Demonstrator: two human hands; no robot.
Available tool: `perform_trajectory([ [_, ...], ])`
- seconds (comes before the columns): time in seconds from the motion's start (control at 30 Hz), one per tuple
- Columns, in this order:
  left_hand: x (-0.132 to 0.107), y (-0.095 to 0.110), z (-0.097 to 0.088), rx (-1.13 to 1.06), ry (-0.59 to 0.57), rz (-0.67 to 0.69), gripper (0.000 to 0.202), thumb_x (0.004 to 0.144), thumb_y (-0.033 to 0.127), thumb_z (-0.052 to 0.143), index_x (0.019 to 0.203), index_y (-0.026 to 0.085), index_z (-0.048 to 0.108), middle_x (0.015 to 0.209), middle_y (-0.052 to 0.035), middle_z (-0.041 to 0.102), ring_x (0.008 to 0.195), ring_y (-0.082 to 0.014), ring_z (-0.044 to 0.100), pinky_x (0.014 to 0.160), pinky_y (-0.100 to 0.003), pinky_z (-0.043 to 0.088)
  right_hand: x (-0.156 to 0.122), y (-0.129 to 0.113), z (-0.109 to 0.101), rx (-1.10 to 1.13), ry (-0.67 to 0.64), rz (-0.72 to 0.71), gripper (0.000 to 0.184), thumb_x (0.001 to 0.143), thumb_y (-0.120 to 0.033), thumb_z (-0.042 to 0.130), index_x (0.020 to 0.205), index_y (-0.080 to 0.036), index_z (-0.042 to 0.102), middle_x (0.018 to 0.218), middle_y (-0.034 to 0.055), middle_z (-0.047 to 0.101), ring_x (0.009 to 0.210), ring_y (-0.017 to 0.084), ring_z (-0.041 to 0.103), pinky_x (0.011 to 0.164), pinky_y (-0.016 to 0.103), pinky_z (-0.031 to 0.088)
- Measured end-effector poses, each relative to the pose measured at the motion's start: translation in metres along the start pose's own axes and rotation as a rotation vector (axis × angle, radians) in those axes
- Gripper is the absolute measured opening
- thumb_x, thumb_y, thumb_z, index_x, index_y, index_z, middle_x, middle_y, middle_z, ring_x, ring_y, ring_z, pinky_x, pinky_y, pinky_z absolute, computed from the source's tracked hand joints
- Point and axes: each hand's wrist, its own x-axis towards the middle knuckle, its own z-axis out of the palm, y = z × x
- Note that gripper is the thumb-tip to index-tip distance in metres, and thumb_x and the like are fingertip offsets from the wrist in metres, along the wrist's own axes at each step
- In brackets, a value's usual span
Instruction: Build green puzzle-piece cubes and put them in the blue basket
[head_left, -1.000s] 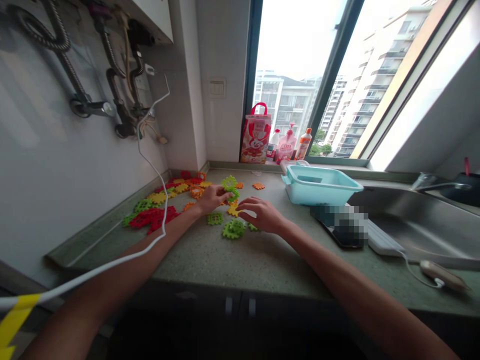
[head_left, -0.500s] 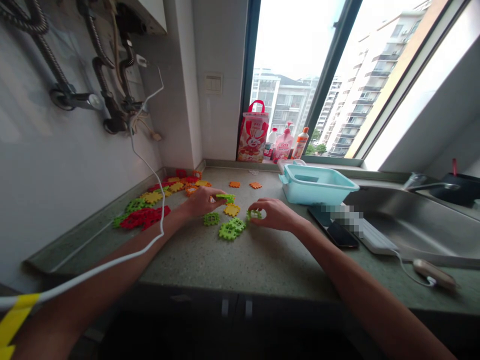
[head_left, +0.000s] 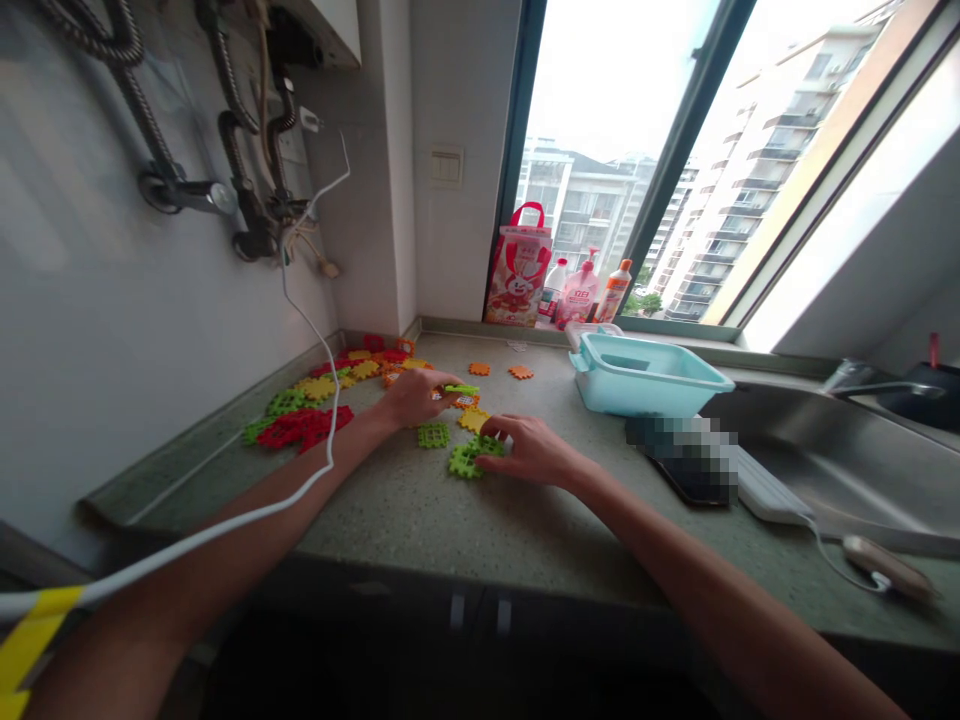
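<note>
My left hand (head_left: 417,397) pinches a bright green plastic interlocking tile (head_left: 461,389), seen nearly edge-on above the counter. Orange and white pieces show just under it. My right hand (head_left: 534,450) curls thumb and fingers around the right side of a small pile of green notched tiles (head_left: 465,459); the fingers partly cover the tile they grip. Between the hands lies a yellow notched tile (head_left: 472,419). A separate green lattice tile (head_left: 433,435) rests flat, left of the green pile.
Red tiles (head_left: 289,430) and yellow tiles (head_left: 316,387) spread along the left wall. Two orange tiles lie behind the hands. A light blue tub (head_left: 652,385) stands by the sink (head_left: 847,450). A phone (head_left: 697,482) and white power strip (head_left: 765,485) lie right. A white cable (head_left: 225,525) crosses my left arm.
My right hand has moved left and slightly down, bringing its green tile onto the green pile. The tile in my left hand has turned flatter. The camera view has shifted a little left.
</note>
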Motion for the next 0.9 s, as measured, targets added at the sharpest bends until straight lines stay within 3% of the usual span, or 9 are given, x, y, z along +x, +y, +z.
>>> perform_trajectory([
  [0.17,0.000,-0.003,-0.002,0.063,0.036,0.054,0.027,0.095,0.037,0.066,0.112,0.024,0.083,0.100,-0.0047,0.083,0.088,-0.0217,0.077,0.077,-0.027,0.054,0.001,0.005,0.000,0.203,-0.005,0.064,0.028,0.085,-0.035,0.076,0.111,-0.022,0.073,0.103,0.0040,0.077,0.091,0.020,0.070,0.077,0.029,0.051],
  [0.27,0.002,-0.007,-0.006,0.125,0.040,0.101,0.025,0.093,0.029,0.067,0.113,0.023,0.082,0.107,-0.0057,0.082,0.095,-0.0232,0.078,0.083,-0.028,0.055,0.001,0.000,0.001,0.285,0.015,-0.021,0.034,0.084,-0.031,0.077,0.115,-0.022,0.071,0.110,0.0040,0.076,0.095,0.020,0.069,0.083,0.031,0.052],
  [0.4,0.002,-0.011,-0.011,0.185,0.024,0.137,0.031,0.089,0.022,0.067,0.117,0.023,0.080,0.113,-0.0059,0.081,0.101,-0.0249,0.078,0.087,-0.030,0.057,0.000,-0.011,0.003,0.182,0.019,-0.170,0.041,0.080,-0.024,0.081,0.120,-0.024,0.070,0.117,0.0063,0.073,0.106,0.024,0.067,0.096,0.038,0.052],
  [0.53,0.001,-0.011,-0.016,0.223,0.029,0.202,0.035,0.090,0.021,0.064,0.122,0.023,0.078,0.117,-0.0055,0.080,0.103,-0.0250,0.078,0.087,-0.031,0.059,0.000,-0.012,0.004,0.118,-0.020,-0.245,0.034,0.083,-0.026,0.081,0.115,-0.026,0.071,0.116,0.0067,0.073,0.111,0.026,0.066,0.101,0.042,0.051],
  [0.6,0.000,-0.009,-0.017,0.248,0.049,0.253,0.036,0.091,0.019,0.063,0.124,0.023,0.077,0.117,-0.0054,0.080,0.102,-0.0238,0.078,0.085,-0.030,0.059,0.001,-0.009,0.001,0.125,0.046,-0.246,0.030,0.087,-0.032,0.080,0.114,-0.026,0.071,0.116,0.0069,0.073,0.110,0.025,0.067,0.100,0.042,0.052],
  [0.77,-0.002,0.007,-0.018,0.334,0.067,0.431,0.030,0.098,0.020,0.057,0.121,0.020,0.075,0.107,-0.0066,0.082,0.088,-0.0197,0.079,0.075,-0.026,0.057,0.003,-0.003,-0.010,0.129,0.429,-0.133,0.038,0.088,-0.043,0.079,0.119,-0.024,0.066,0.110,0.0068,0.073,0.096,0.022,0.069,0.080,0.035,0.057],
  [0.9,-0.003,0.021,-0.010,0.330,0.071,0.533,0.023,0.102,0.023,0.056,0.115,0.020,0.076,0.102,-0.0063,0.082,0.085,-0.0197,0.079,0.072,-0.026,0.056,0.003,-0.001,-0.011,0.076,0.479,-0.222,0.033,0.090,-0.043,0.079,0.116,-0.026,0.069,0.118,0.0079,0.073,0.098,0.022,0.070,0.082,0.035,0.059],
])
